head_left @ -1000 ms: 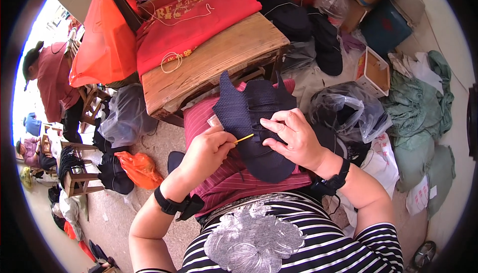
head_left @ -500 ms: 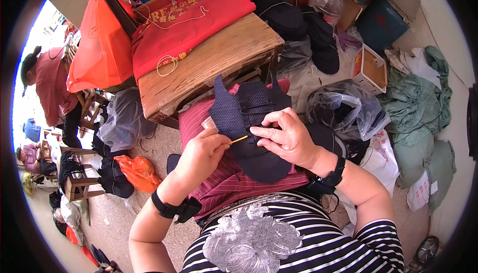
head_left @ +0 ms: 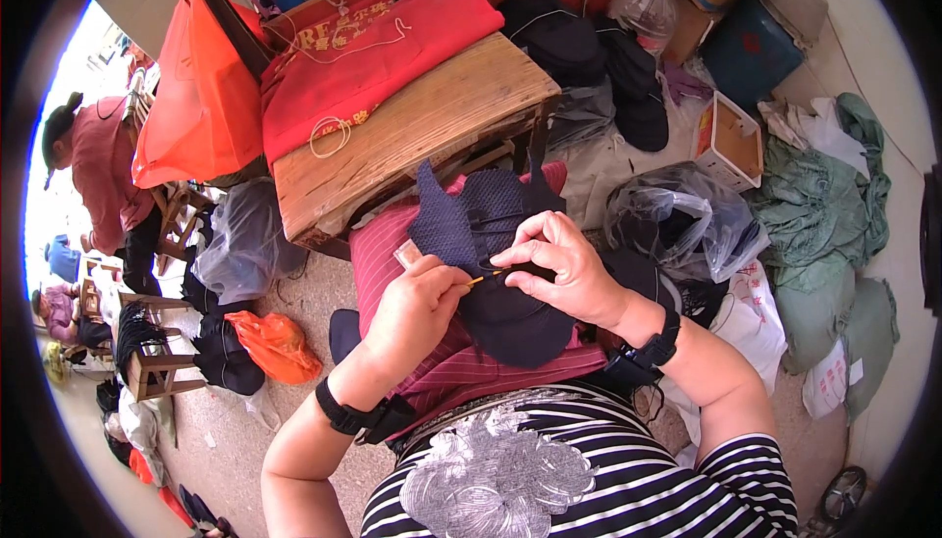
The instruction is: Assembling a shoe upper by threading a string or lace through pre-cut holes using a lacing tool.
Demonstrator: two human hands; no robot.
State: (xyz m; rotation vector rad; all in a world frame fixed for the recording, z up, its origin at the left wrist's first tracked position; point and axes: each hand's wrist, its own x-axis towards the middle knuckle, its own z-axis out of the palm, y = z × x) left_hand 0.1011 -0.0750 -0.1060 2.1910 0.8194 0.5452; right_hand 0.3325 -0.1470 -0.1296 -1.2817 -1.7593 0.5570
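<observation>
A navy textured fabric piece [head_left: 442, 225] with upright flaps and a rounded dark lower part like a cap brim [head_left: 515, 327] lies across my lap on a maroon striped cloth [head_left: 378, 254]. Over its left side, my left hand [head_left: 417, 307] pinches a thin yellow stick [head_left: 477, 280], which looks like a hook or needle. My right hand [head_left: 567, 268] is just to the right, thumb and forefinger closed near the stick's tip on what looks like a dark strand. The exact grip there is hard to see.
Ahead stands a wooden table [head_left: 432, 97] with a red cloth [head_left: 392, 43]. Dark caps [head_left: 554, 38] and a clear plastic bag [head_left: 687, 214] lie to the right, green sacks [head_left: 819, 204] beyond. Left are an orange bag [head_left: 275, 347], a stool [head_left: 162, 376] and another person [head_left: 103, 165].
My left hand has moved right and slightly down, bringing the yellow stick to my right fingers. My right thumb and forefinger have shifted a little, and the fabric has moved slightly.
</observation>
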